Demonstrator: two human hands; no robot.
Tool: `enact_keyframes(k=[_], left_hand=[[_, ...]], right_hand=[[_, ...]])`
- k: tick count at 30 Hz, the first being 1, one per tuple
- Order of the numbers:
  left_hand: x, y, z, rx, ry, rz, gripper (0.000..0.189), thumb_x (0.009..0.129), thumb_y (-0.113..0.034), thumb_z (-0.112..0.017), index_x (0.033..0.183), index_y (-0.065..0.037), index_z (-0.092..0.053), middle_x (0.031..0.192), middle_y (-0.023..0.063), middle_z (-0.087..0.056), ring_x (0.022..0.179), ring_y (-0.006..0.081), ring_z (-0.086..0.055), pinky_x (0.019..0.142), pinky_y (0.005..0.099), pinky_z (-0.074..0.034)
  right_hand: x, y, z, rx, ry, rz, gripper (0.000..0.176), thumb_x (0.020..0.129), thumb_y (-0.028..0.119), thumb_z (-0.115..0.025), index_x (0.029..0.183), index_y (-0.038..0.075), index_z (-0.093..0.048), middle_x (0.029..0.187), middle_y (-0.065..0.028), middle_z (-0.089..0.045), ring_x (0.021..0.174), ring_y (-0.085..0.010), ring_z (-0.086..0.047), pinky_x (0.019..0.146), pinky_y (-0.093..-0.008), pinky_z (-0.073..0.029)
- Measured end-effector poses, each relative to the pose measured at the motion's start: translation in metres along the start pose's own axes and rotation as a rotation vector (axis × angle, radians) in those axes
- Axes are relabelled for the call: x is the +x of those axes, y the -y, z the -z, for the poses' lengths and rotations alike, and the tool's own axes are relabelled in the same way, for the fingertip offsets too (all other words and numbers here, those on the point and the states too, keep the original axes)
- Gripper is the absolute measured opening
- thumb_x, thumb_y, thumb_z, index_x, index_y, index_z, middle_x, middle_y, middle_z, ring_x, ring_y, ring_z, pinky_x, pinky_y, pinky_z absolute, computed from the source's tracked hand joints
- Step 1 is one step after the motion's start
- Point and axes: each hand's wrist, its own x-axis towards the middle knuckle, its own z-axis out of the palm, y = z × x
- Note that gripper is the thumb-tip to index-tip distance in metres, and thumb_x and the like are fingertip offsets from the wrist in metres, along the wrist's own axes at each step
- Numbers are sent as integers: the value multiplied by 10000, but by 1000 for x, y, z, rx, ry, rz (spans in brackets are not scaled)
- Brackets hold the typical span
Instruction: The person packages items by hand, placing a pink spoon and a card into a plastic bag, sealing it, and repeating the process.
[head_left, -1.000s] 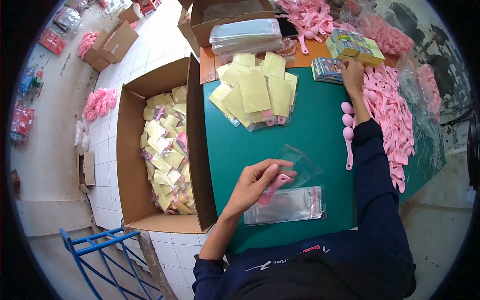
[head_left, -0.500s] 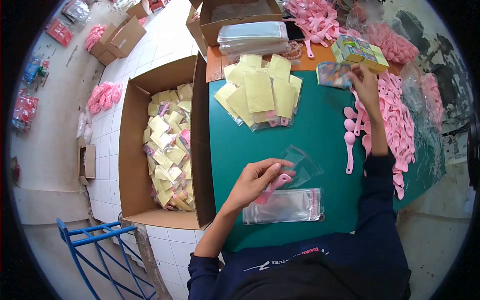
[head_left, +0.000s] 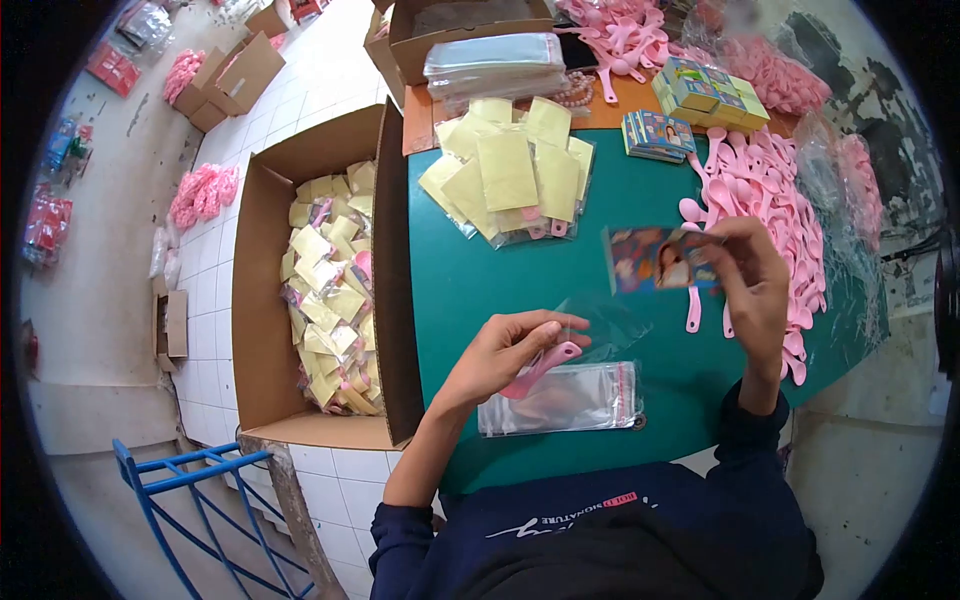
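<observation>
My left hand (head_left: 510, 355) is closed on a clear plastic bag (head_left: 605, 325) with a pink spoon (head_left: 543, 368) in it or against it; which of the two I cannot tell. In my right hand (head_left: 750, 280) is a colourful printed card (head_left: 655, 262), pinched by its right end and slightly blurred. Below the left hand lies a stack of clear bags (head_left: 590, 398) on the green table (head_left: 500, 290). A stack of cards (head_left: 657, 136) sits near the back edge, and loose pink spoons (head_left: 770, 200) are heaped at the right.
Packed bags with yellow cards (head_left: 507, 170) lie at the back left of the table. Left of it stands a big carton (head_left: 262, 300) full of similar packs. Behind are more clear bags (head_left: 495, 55), card bundles (head_left: 710, 95) and an open box (head_left: 470, 45).
My right hand has come from the card stack towards me, carrying a card. My left hand keeps its hold on the bag and spoon. The whole view has shifted slightly.
</observation>
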Motion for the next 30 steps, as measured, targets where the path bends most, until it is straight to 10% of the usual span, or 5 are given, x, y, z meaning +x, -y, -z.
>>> enact_keyframes(k=[18, 30], left_hand=[[1, -4, -1, 7, -38, -36, 316, 978, -211, -452, 1122, 22, -610, 891, 34, -646, 765, 39, -544, 697, 185, -449], [3, 4, 1, -17, 10, -18, 353, 981, -224, -437, 1151, 56, -568, 1002, 146, -664, 912, 139, -619, 820, 250, -481]], right_hand=[[-10, 6, -5, -96, 203, -3, 108, 840, -43, -583, 947, -27, -578, 812, -46, -602, 728, -68, -585, 619, -207, -474], [-12, -3, -8, -131, 171, 48, 112, 826, -43, -590, 935, -21, -588, 789, -55, -591, 652, -81, -543, 569, -215, -433]])
